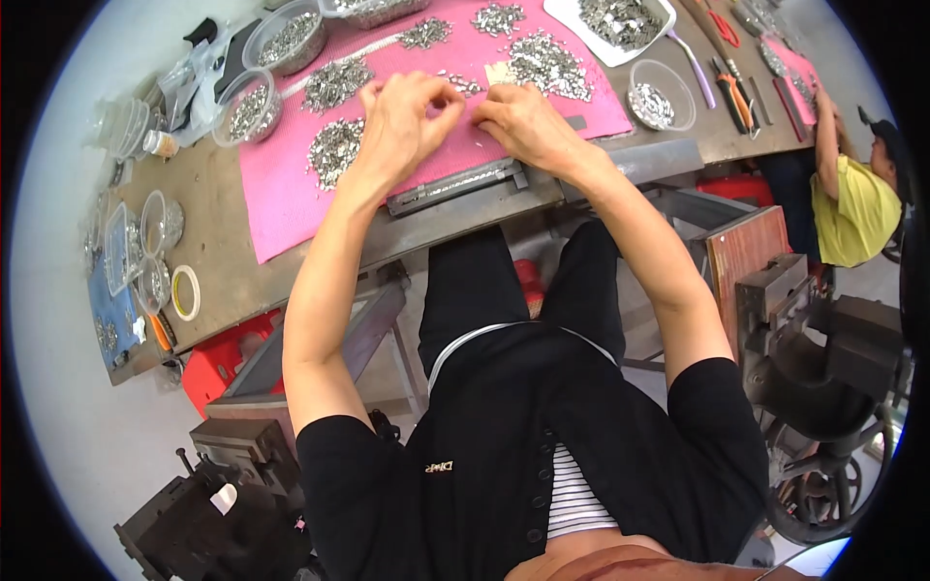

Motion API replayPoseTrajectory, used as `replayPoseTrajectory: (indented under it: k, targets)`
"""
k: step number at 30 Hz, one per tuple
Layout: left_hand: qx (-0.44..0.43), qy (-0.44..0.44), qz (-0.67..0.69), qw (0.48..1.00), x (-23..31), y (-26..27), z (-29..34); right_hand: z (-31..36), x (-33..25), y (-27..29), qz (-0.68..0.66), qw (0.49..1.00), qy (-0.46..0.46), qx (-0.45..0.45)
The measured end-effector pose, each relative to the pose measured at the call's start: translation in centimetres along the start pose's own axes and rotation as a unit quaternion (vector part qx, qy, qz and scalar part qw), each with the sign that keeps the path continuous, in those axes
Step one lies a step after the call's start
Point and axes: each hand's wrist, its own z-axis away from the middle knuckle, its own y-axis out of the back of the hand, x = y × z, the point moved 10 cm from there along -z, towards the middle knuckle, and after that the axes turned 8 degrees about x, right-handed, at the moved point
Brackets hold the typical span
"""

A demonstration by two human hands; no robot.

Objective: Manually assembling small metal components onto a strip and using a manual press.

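Observation:
My left hand [405, 124] hovers over the pink mat [281, 208], its thumb and index finger bent together in a pinch. Facing it, my right hand [531, 124] has its fingertips closed as well. Anything in either pinch is too small or hidden to make out. Between and beyond the hands lies a small scatter of shiny metal pieces [463, 84]. Larger heaps flank them: one pile [334, 153] beside my left wrist and another pile [552, 68] just past my right hand. Below the hands, a long dark metal bar fixture [455, 189] runs along the table's front edge.
Clear plastic tubs [250, 108] of metal pieces stand at the left, and a round tub [662, 97] and white tray [639, 39] at the right. Orange-handled pliers [733, 95] lie farther right. A tape roll [186, 292] sits far left. A person in yellow [852, 213] works at the right.

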Motion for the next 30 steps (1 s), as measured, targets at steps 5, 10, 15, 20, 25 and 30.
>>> replayPoseTrajectory:
  k: [5,10,15,20,25,30]
  targets:
    - [-0.023,0.022,-0.006,0.999,-0.2,0.2,4.6,0.3,-1.2,0.7,0.071,0.996,0.045,0.017]
    - [-0.037,0.056,-0.018,0.998,-1.0,-0.1,5.4,1.0,-1.4,2.6,-0.022,0.999,-0.007,0.034]
    - [-0.032,0.025,-0.057,0.998,-0.1,0.2,5.0,4.3,-1.3,3.0,-0.200,0.960,-0.194,0.033]
    - [-0.031,0.036,-0.057,0.997,-0.5,-0.2,4.8,5.6,-2.2,2.8,-0.235,0.951,-0.162,0.122]
    - [0.009,0.002,-0.075,0.997,-0.3,-0.1,5.0,6.0,-1.9,2.6,-0.215,0.951,-0.179,0.136]
    - [0.012,-0.002,-0.102,0.995,-0.2,-0.1,4.9,6.0,-2.4,2.9,-0.188,0.957,-0.151,0.163]
